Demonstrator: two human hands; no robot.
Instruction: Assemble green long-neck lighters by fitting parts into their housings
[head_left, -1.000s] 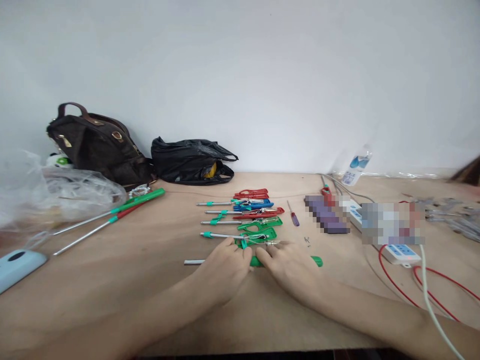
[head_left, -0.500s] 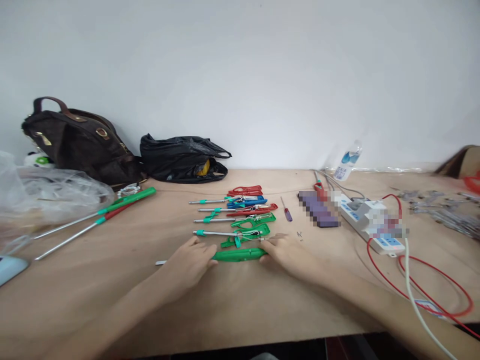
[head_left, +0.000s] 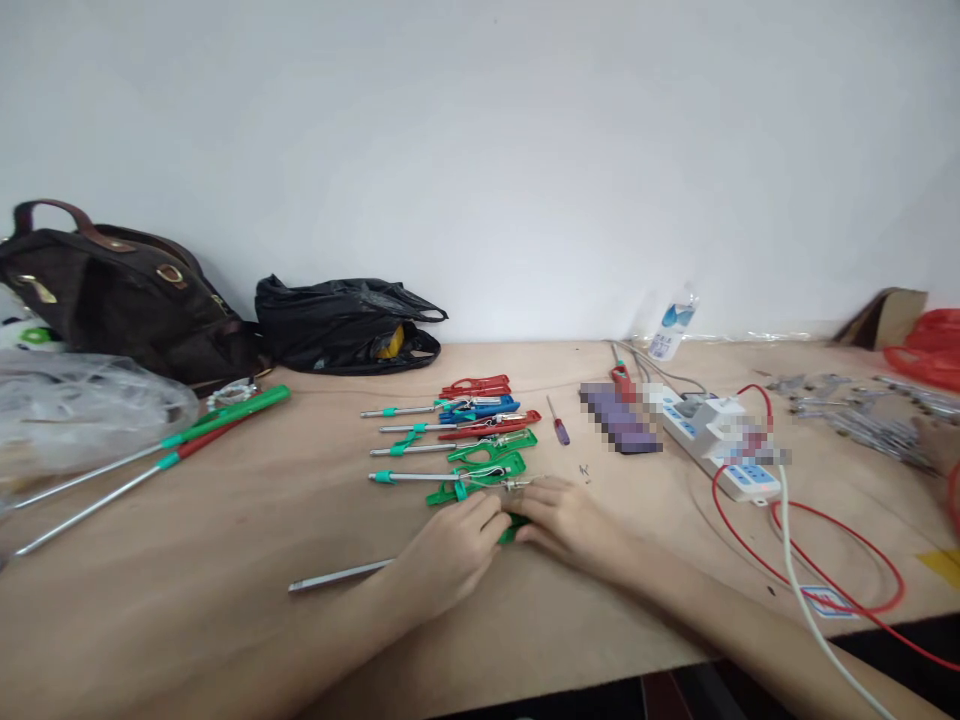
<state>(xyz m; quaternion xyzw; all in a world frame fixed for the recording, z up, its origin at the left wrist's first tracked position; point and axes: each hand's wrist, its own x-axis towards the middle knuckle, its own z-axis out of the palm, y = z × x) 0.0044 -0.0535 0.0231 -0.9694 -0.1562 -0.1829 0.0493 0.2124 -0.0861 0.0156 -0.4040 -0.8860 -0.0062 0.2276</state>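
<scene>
Both my hands rest on a green-handled tool (head_left: 511, 526) with a long metal rod (head_left: 337, 576) lying on the wooden table (head_left: 225, 520). My left hand (head_left: 450, 550) covers the handle's left part, its fingers curled over it. From the right, my right hand (head_left: 566, 520) grips the same handle, and the two sets of fingertips meet in the middle. Only a sliver of green shows between them. Just beyond the hands lies a row of green, red and blue tool halves with metal rods (head_left: 465, 440).
Two long green-handled rods (head_left: 172, 440) lie at left beside a clear plastic bag (head_left: 75, 410). A brown handbag (head_left: 127, 290) and black bag (head_left: 345, 325) stand by the wall. A small screwdriver (head_left: 557, 422), power strip (head_left: 712, 440), red cable (head_left: 847, 550) and water bottle (head_left: 670, 325) sit at right.
My hands have closed together over the green handle, hiding most of it. The tool has shifted left and nearer to me, its rod now angled. The camera view has turned to the right.
</scene>
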